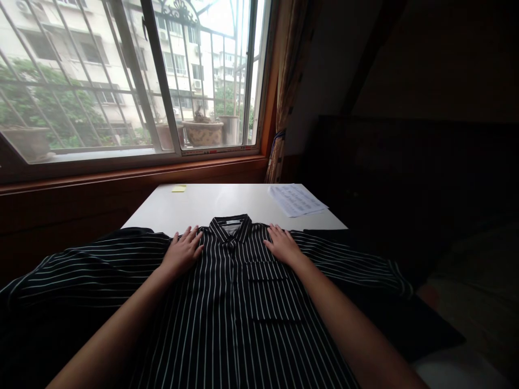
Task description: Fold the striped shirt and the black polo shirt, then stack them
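Note:
A black shirt with thin white stripes (235, 302) lies flat and face up on a white table (211, 202), its collar pointing to the window and its sleeves spread out to both sides. My left hand (183, 250) rests flat on the shirt's shoulder left of the collar, fingers stretched out. On the other shoulder, just above the chest pocket, my right hand (281, 244) lies flat too, fingers apart. Neither hand holds anything.
A printed sheet of paper (295, 200) lies at the table's far right corner and a yellow sticky note (179, 188) at its far edge. Behind stand a wooden sill, a barred window (130, 81) and a curtain (286, 86). The room to the right is dark.

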`<state>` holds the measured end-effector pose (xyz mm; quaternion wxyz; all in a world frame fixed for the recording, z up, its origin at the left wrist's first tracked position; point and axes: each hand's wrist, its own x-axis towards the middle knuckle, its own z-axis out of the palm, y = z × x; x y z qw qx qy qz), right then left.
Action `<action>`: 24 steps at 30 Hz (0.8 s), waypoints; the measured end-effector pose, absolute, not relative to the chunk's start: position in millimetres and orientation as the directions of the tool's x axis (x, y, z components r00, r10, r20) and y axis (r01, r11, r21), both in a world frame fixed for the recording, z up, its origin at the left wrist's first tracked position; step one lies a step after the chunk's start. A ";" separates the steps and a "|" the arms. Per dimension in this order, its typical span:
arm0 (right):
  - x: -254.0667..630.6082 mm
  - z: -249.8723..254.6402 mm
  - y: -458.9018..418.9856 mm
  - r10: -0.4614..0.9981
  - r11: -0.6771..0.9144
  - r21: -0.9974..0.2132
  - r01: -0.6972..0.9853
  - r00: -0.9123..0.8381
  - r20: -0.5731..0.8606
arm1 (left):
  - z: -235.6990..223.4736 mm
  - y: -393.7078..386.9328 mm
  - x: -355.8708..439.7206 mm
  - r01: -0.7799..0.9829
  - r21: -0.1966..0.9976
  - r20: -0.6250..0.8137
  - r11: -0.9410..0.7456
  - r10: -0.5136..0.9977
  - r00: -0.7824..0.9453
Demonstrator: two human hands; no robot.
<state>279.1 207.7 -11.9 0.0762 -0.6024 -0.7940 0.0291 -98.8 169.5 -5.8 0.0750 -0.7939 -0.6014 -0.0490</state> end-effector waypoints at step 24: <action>199.7 -20.6 147.9 0.871 0.491 -0.204 0.847 -0.469 0.145 | -10.3 63.8 -31.8 0.738 0.082 0.140 -0.670 0.740 0.657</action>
